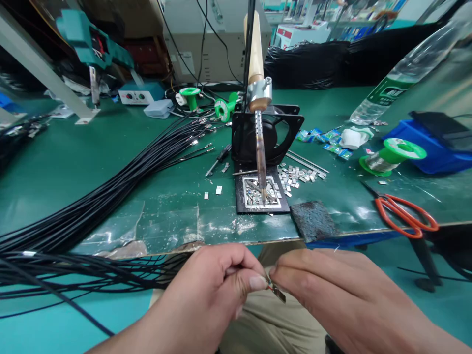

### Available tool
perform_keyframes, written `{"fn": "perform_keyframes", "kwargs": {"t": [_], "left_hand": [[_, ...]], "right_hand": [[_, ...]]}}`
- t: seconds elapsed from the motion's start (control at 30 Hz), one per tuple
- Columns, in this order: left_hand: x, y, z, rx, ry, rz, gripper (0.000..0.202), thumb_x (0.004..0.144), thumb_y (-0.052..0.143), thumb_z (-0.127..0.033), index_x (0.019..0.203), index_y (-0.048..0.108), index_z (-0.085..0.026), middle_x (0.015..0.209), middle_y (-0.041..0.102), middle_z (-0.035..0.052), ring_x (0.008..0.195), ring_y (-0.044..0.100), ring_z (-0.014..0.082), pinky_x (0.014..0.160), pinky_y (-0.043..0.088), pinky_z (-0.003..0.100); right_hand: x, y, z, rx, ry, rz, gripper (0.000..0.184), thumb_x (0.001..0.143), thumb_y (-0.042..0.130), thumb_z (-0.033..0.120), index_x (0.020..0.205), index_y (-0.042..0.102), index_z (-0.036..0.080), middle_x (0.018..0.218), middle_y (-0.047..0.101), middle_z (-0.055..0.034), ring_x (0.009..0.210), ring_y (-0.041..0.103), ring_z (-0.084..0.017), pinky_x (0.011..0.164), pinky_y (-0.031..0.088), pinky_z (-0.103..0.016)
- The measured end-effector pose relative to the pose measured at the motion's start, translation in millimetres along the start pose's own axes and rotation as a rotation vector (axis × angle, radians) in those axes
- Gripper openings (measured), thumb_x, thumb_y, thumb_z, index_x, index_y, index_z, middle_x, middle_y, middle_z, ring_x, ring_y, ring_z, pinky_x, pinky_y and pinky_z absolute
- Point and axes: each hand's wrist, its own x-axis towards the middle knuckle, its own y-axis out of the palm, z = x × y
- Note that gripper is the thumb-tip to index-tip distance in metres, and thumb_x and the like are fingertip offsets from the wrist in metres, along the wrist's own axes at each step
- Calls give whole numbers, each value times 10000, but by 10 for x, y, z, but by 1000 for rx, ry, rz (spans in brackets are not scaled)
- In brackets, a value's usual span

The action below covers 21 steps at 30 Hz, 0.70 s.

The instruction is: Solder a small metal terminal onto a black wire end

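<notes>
While the left grip [217, 280] and the right grip [324, 285] meet fingertip to fingertip just below the near edge of the worktop [110, 162], a small metal piece [279, 294] sits between them. The left grip's thumb and forefinger are pressed together on its upper end. The right grip's fingertips close on the same end from the other side, so the piece juts out beneath both, tilted. A reddish bit shows at its top; what that is cannot be told.

Straight beyond the grips a soldering iron [260, 147] stands upright, tip down in a black tray [239, 206] of tiny metal parts. Just beyond the right grip lies a dark sponge pad [313, 219], and farther right orange-handled scissors [405, 214]. Black cables [110, 191] fan out beyond the left grip.

Far beyond the right grip a clear bottle [416, 64] leans, with a green label whose white characters are too blurred to read.
</notes>
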Motion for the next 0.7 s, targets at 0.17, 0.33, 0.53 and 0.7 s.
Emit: {"fn": "perform_keyframes", "kwargs": {"t": [0.17, 0.33, 0.53, 0.7], "left_hand": [[-9, -3, 13, -4, -6, -15, 261, 872, 552, -448, 815, 620, -203, 591, 425, -62, 578, 371, 123, 537, 295, 246], [-21, 2, -4, -41, 3, -5, 254, 880, 557, -443, 814, 611, -204, 592, 410, -67, 577, 348, 120, 535, 283, 250], [4, 25, 4, -57, 3, -9, 242, 880, 557, -429, 803, 598, -204, 587, 400, -71, 572, 335, 118, 528, 268, 256], [19, 10, 28, -69, 1, 15, 252, 879, 561, -443, 814, 591, -202, 594, 407, -73, 580, 337, 117, 528, 262, 258]], "right_hand": [[-20, -27, 12, -4, -7, -13, 468, 1180, 151, 309, 1156, 617, 274, 1026, 758, 9, 883, 734, -114, 726, 564, -256], [-23, -44, 35, 27, -1, -31, 551, 1176, 140, 305, 1122, 687, 266, 993, 759, -8, 872, 734, -122, 763, 586, -249], [59, -56, 34, -5, -80, -39, 647, 1175, 127, 264, 955, 735, 229, 901, 766, -22, 769, 723, -125, 621, 558, -280], [108, -57, 32, -16, -35, -59, 563, 1180, 169, 280, 1060, 718, 247, 962, 774, 3, 826, 723, -109, 686, 564, -251]]}}
